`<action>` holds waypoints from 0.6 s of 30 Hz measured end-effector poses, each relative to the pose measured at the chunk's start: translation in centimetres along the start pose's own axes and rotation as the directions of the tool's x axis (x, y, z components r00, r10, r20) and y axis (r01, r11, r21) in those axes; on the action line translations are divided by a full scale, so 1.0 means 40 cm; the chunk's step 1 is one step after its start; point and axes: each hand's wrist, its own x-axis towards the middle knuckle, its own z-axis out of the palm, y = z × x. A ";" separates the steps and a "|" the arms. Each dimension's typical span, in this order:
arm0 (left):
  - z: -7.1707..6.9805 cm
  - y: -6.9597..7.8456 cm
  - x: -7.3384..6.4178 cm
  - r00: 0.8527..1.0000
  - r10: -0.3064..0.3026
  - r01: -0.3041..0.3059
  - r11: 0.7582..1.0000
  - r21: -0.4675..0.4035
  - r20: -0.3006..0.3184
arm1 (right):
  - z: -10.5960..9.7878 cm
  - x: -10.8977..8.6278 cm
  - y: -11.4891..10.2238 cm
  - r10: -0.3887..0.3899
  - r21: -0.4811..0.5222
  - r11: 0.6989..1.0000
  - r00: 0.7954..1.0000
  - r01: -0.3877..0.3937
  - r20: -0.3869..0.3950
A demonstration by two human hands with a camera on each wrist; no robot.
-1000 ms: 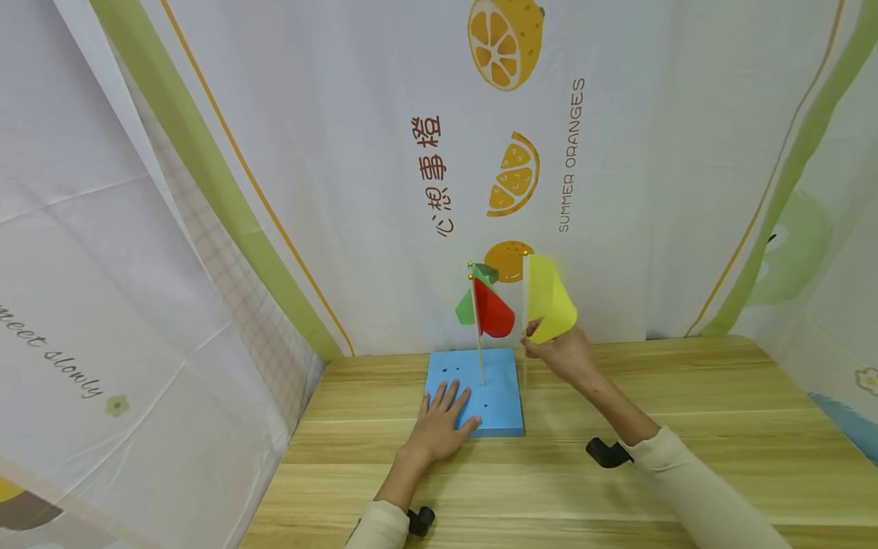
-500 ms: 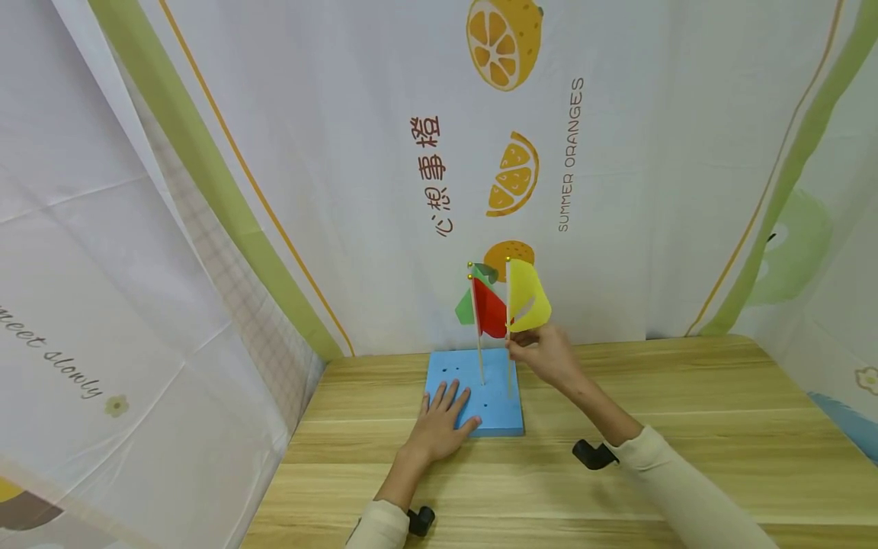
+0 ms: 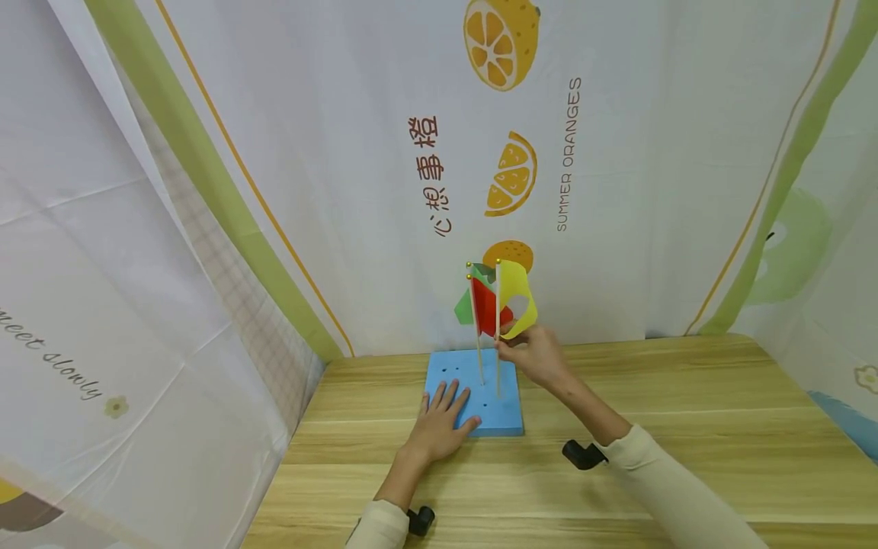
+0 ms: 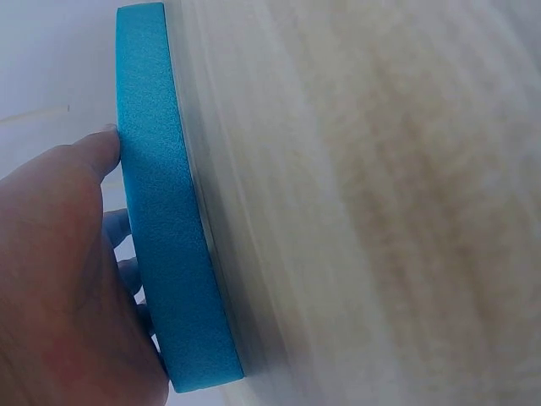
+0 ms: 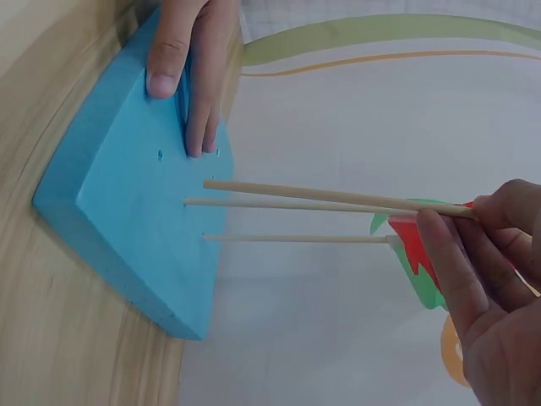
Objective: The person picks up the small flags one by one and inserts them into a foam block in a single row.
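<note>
A blue foam board [image 3: 506,418] lies on the table with small holes in its top. My left hand [image 3: 437,428] rests flat on its left front part, fingers spread; the left wrist view has the thumb at the edge of the board [image 4: 173,220]. A red flag [image 3: 484,306] and a green flag [image 3: 463,309] stand on sticks planted in the board. With thumb and fingers my right hand [image 3: 538,357] pinches the stick of a yellow flag [image 3: 521,276], held nearly upright. In the right wrist view the lower end of this stick [image 5: 321,195] is free, apart from the board.
The wooden table [image 3: 658,396] extends to both sides of the board. Behind it hangs a white curtain [image 3: 343,191] printed with oranges and lettering. Black fittings [image 3: 583,455] are on both wrists.
My right hand has carried the yellow flag leftward from beside the board to over it, close to the red flag. The left hand has stayed on the board.
</note>
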 end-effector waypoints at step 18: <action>0.010 -0.009 0.007 1.000 -0.005 0.005 1.000 0.007 0.010 | 0.062 0.011 0.008 -0.049 -0.076 0.996 0.998 0.051 0.039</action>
